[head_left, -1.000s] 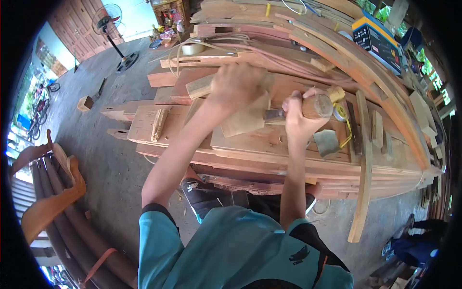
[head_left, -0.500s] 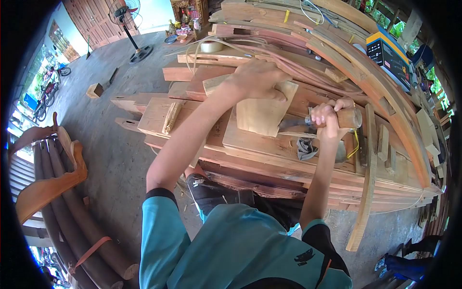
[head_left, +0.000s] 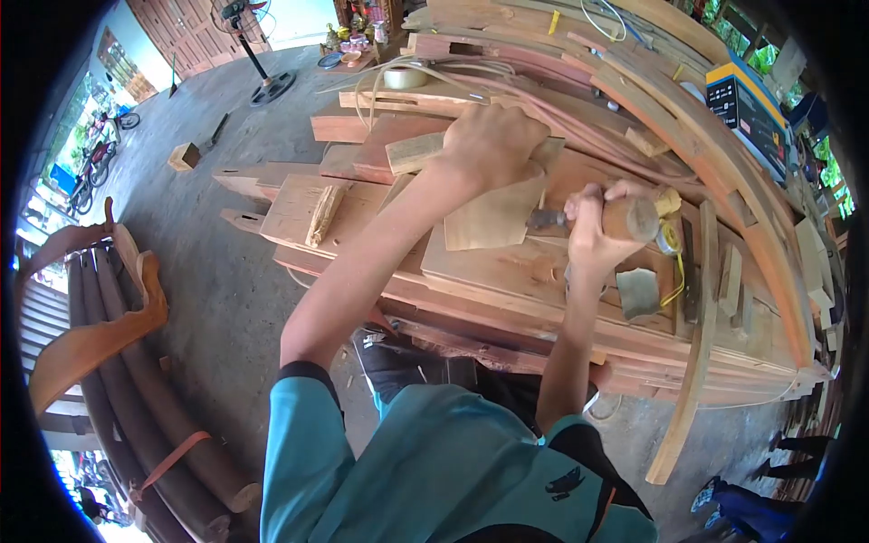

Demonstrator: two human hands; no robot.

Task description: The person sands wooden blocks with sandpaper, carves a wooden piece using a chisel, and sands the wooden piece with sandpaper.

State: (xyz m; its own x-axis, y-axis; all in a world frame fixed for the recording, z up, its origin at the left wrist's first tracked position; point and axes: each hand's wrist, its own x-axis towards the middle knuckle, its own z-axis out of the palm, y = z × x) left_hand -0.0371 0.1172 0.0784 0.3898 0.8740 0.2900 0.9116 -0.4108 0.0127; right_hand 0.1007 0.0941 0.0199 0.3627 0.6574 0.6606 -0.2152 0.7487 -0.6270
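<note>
My left hand (head_left: 493, 145) is closed over the top edge of a pale wooden board (head_left: 493, 215), which stands tilted on the stacked planks. In my right hand (head_left: 593, 226) is a chisel with a thick round wooden handle (head_left: 631, 220), its end turned towards me. The dark metal blade (head_left: 547, 218) points left and reaches the board's right edge. Under the board lies a flat plank (head_left: 471, 269) with wood shavings (head_left: 543, 270) beside it. A grey square piece (head_left: 639, 293) rests to the right, below the handle.
A yellow tape (head_left: 670, 239) lies right of the handle. One long strip (head_left: 690, 398) juts over the stack's near edge. Curved beams (head_left: 724, 172), a hose and a boxed item (head_left: 747, 118) are behind. Left stand a fan (head_left: 258, 63) and dark logs (head_left: 163, 398).
Compared with half a second ago, my right hand and the chisel have shifted left, and the handle end has turned more towards me. My left hand stays on the board.
</note>
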